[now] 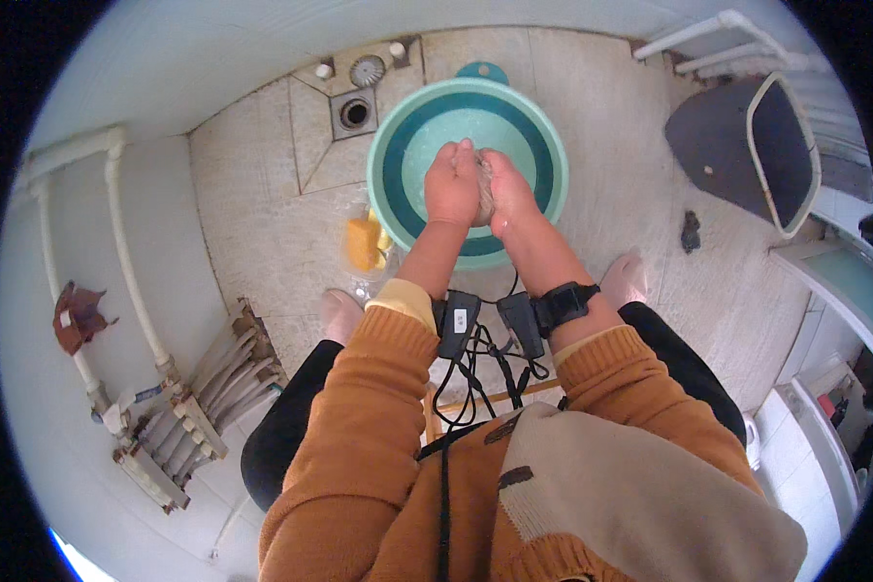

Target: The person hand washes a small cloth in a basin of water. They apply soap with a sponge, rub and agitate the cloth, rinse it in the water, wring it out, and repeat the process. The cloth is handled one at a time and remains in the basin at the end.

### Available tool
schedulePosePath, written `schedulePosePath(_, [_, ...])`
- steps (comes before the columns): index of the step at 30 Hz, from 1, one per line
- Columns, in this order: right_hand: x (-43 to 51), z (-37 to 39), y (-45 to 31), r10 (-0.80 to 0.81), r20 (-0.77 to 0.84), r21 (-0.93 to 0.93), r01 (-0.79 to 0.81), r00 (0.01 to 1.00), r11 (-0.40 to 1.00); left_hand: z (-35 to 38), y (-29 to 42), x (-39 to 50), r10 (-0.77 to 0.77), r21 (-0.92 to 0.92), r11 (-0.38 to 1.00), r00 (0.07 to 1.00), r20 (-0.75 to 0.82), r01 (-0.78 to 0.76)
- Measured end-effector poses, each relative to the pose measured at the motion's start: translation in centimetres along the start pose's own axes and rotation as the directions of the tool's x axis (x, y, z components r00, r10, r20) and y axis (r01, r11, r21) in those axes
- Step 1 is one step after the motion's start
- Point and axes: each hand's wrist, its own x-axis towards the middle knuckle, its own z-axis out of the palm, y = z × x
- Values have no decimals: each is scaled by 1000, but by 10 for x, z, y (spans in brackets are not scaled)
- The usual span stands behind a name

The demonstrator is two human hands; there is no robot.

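Note:
Over a green plastic basin (468, 252) on the floor, both my hands press a wrung-up greyish cloth (484, 190) between them. My left hand (452, 183) covers its left side. My right hand (511, 190) holds it from the right, the palm turned inward. Much of the cloth is hidden by the fingers and palms. The basin has a darker teal band inside and a hanging tab with a hole at its far rim. Whether it holds water is hard to tell.
Left of the basin, a clear plastic container (369, 270) holds a yellow-orange block (362, 244). A floor drain (354, 113) lies uncovered beside its round strainer (367, 70). A dark bin (720, 145) leans at right. Pipes and a manifold (167, 436) line the left wall. Black cables (473, 393) hang between my forearms.

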Motion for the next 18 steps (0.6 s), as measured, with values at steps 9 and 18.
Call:
schedulePosePath(9, [-142,91,-71,28,449,-152,45,893,987,-117,106,-21,-121,-717,529,876,467,455])
schedulePosePath(18, [-282,84,-109,-385,497,-185,528,778,829,-208,166,-100,97,-504,854,912,399,130])
